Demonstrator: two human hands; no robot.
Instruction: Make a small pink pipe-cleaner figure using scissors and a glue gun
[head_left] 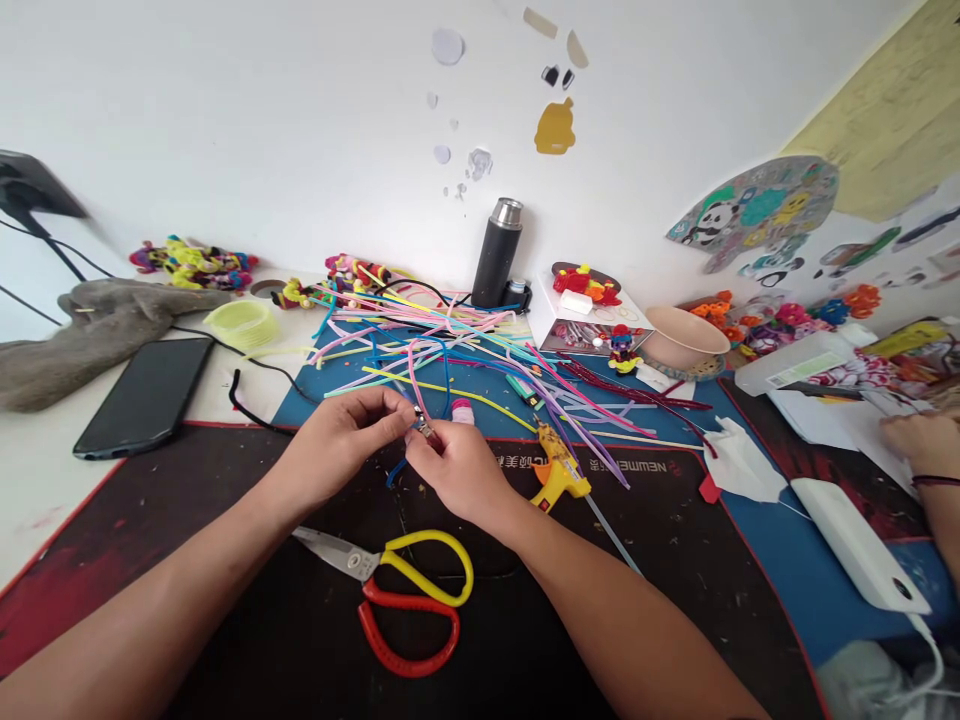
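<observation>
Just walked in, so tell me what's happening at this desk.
The left hand and right hand pinch a small silvery piece between them above a black mat. Scissors lie on the mat, a yellow glue gun rests to the right, and pipe cleaners spread behind. Another person's hand is at the far right.

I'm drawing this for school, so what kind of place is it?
Probably a craft table, maybe in a home or small workshop. There's a pile of fuzzy stems, a yellow glue gun and big scissors with red and yellow handles.
</observation>
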